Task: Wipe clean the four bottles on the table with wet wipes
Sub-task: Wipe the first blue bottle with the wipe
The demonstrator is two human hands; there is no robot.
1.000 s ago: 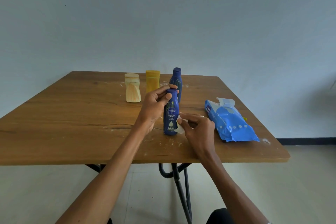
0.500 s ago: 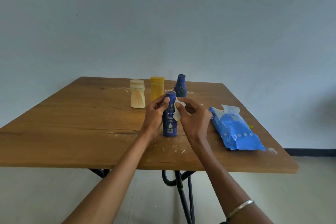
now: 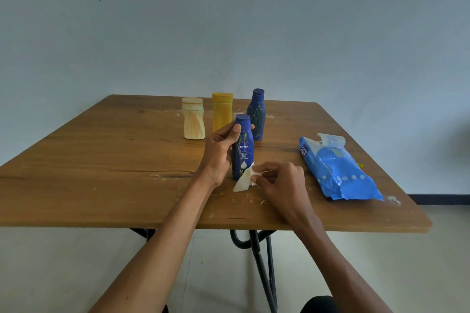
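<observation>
A: Entry, head view. Left hand (image 3: 220,154) grips the Nivea bottle (image 3: 243,147), thumb across the front near the shoulder, fingers curled round the back, one fingertip showing past the right side of the neck. Bottle upright, base on the table (image 3: 101,160), label facing the camera.

B: Right hand?

A: Right hand (image 3: 282,185) pinches a white wipe (image 3: 244,179) between thumb and fingertips, fingers bunched together. The wipe touches the bottle's lower right side and droops to the tabletop.

B: The other three bottles?

A: Upright in a row behind. Cream bottle (image 3: 193,119) at left, yellow bottle (image 3: 222,112) just beside it, second blue bottle (image 3: 256,115) at right, directly behind the Nivea bottle. Cannot tell whether the two blue ones touch.

B: Wipes source?

A: Blue pack (image 3: 338,170) lies flat to the right, well apart from the bottles, flap up with a sheet sticking out. Pale flecks are scattered on the wood near the hands.
</observation>
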